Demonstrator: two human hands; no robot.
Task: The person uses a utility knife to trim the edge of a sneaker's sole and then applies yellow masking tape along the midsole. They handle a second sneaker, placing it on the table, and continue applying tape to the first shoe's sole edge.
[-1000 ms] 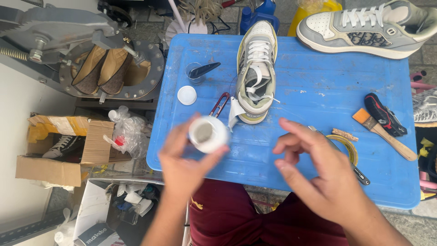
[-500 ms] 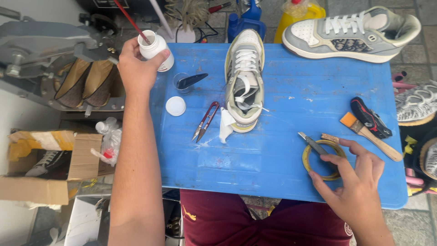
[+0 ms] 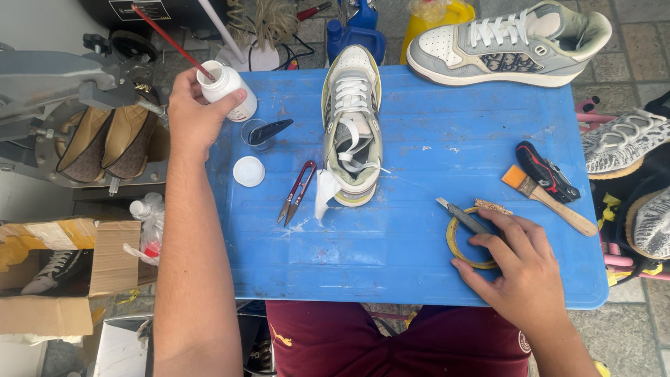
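My left hand (image 3: 190, 112) grips a small white bottle (image 3: 227, 89) with a red-handled brush standing in it, at the far left edge of the blue table (image 3: 419, 265). Its white cap (image 3: 248, 171) lies just below, next to a small clear cup (image 3: 259, 132). My right hand (image 3: 520, 269) rests on a yellowish tape ring (image 3: 460, 241) near the front right, fingers touching a grey utility knife (image 3: 462, 218) lying across it. A white and grey sneaker (image 3: 352, 126) stands in the middle with its tongue pulled open. Red thread snips (image 3: 296, 192) lie left of it.
A second grey sneaker (image 3: 509, 45) sits at the table's far right corner. An orange-tipped brush (image 3: 548, 201) and a black and red tool (image 3: 546, 171) lie at the right. A metal shoe machine (image 3: 77, 119) and a cardboard box (image 3: 63, 279) stand left of the table.
My left hand has carried the bottle from in front of me out to the far left of the table. My right hand has dropped onto the tape ring and knife.
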